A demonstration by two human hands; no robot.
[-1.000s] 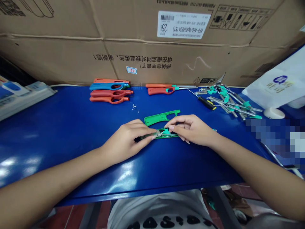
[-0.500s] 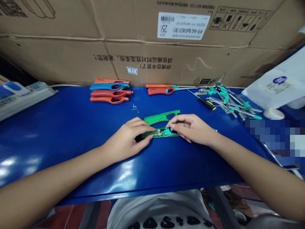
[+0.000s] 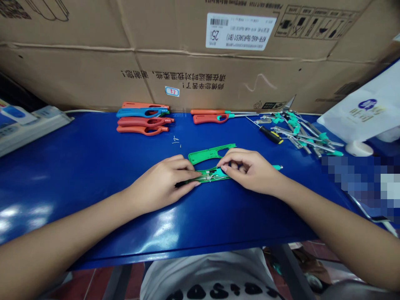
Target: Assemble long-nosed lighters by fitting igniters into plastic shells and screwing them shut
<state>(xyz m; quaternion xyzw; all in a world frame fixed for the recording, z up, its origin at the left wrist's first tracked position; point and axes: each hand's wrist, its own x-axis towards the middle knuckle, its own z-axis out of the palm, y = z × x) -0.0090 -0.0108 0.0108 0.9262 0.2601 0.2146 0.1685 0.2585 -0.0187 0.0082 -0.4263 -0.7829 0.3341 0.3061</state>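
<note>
A green lighter half-shell (image 3: pixel 215 180) lies on the blue table with its inner parts showing: a clear fuel tank (image 3: pixel 203 176), thin wires and a teal trigger (image 3: pixel 220 171). My left hand (image 3: pixel 162 181) grips the shell's left end between thumb and fingers. With fingertips pinched at the teal trigger, my right hand (image 3: pixel 254 171) covers the shell's right part. A teal-and-metal tip (image 3: pixel 278 167) sticks out beyond that hand. Just behind, the matching green shell cover (image 3: pixel 204 155) lies apart, its right end near my right fingers.
Several orange, red and blue lighter shells (image 3: pixel 142 121) lie at the back left. Two orange lighters (image 3: pixel 211 118), a screwdriver (image 3: pixel 271 134) and a pile of metal-and-teal lighter parts (image 3: pixel 300 131) are further right. Small screws (image 3: pixel 175 140) lie mid-table. A cardboard box (image 3: pixel 103 62) stands behind.
My left fingers have shifted slightly on the shell's left end. My right hand has turned a little, and the metal tip beyond it shows more.
</note>
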